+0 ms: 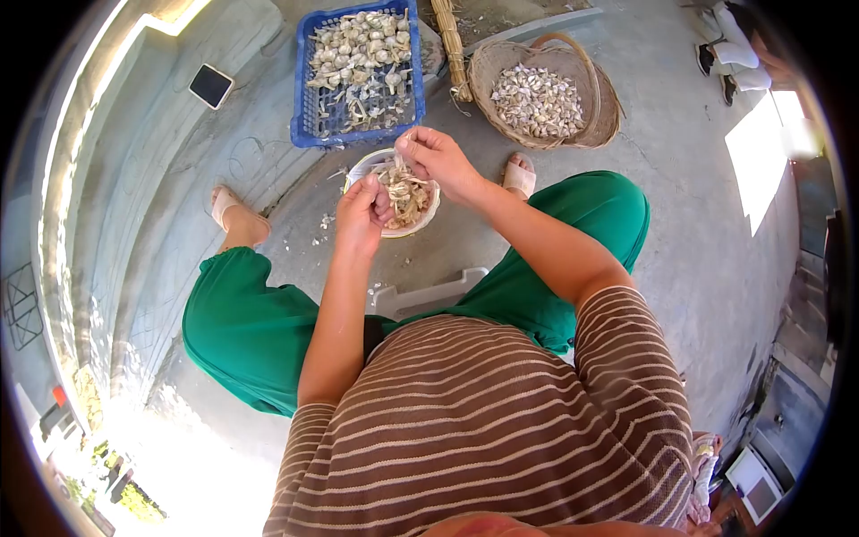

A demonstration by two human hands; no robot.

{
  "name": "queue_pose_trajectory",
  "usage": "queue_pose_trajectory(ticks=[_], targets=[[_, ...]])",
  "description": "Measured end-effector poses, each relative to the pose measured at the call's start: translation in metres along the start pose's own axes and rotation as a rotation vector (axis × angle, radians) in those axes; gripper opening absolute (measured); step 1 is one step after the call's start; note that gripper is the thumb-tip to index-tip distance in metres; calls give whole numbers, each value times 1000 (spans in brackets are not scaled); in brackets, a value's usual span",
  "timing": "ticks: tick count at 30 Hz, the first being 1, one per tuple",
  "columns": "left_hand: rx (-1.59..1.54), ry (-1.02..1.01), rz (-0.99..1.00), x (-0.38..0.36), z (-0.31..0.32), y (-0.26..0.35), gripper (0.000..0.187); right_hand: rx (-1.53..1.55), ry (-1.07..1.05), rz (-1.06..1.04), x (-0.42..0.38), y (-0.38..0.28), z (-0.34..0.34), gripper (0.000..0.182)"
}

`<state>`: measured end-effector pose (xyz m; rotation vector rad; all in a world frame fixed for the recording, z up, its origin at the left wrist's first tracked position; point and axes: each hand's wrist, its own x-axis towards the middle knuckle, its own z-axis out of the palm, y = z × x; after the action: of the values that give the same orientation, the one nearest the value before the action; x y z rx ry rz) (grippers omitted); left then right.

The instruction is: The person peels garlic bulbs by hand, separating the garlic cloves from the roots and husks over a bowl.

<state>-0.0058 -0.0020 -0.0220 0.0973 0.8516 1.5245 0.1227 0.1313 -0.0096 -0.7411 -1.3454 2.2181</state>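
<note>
My left hand [361,213] is closed in a pinch over the left side of a round, light-rimmed bowl [430,215]. My right hand [440,163] pinches above the bowl's upper right edge, a little higher than the left. What either set of fingers grips is too small to make out. Below them, dry garlic stems and papery skins [409,202] fill the bowl. Beyond the hands stands a blue plastic crate [298,98] with whole garlic bulbs [358,43] heaped toward its far end. Loose stems and bits lie in its nearer part.
Right of the crate sits a handled wicker basket [601,116] of separated garlic cloves [539,100]. A straw bundle [450,45] lies between them. A dark-screened tablet or phone [211,86] rests at left. Skin scraps [326,221] dot the floor. Another person's legs [738,64] show upper right.
</note>
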Motion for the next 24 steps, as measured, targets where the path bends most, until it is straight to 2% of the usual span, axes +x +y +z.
queue_pose_trajectory(ticks=[1,2,3,5,6,7,9,11,13,15,16,18,19,21,22,24], targets=[[209,177,21,0,5,0,15,187,120,59,4,0,-8,18],[415,355,41,0,9,-1,17,255,224,14,10,-2,-19,16],[409,344,43,2,6,-5,17,245,229,9,14,-6,-30,16],[812,255,284,8,-9,-16,25,528,666,-161,25,-16,-61,11],[783,261,207,5,-5,-13,31,591,771,-257,35,-8,-92,13],[778,262,219,4,-3,-12,31,655,871,-353,42,3,-125,17],[672,271,115,5,1,-13,29,741,1132,-298,45,7,-159,30],[641,264,155,6,5,-13,27,667,1139,-282,44,17,-157,37],[528,306,64,5,8,-11,25,592,1149,-248,37,20,-137,44],[492,328,91,5,10,-13,20,385,831,-183,37,21,-109,39],[413,323,67,6,10,-13,18,378,823,-179,42,23,-99,39],[288,325,19,5,14,-13,16,-30,482,-149,54,24,-83,25],[279,327,23,6,15,-14,16,-38,475,-147,63,23,-73,25],[198,324,2,7,16,-16,16,-376,325,-101,83,21,-56,16],[189,319,10,8,16,-17,16,-380,322,-101,95,23,-50,16],[169,299,14,13,14,-20,16,-916,237,-129,125,24,-42,16]])
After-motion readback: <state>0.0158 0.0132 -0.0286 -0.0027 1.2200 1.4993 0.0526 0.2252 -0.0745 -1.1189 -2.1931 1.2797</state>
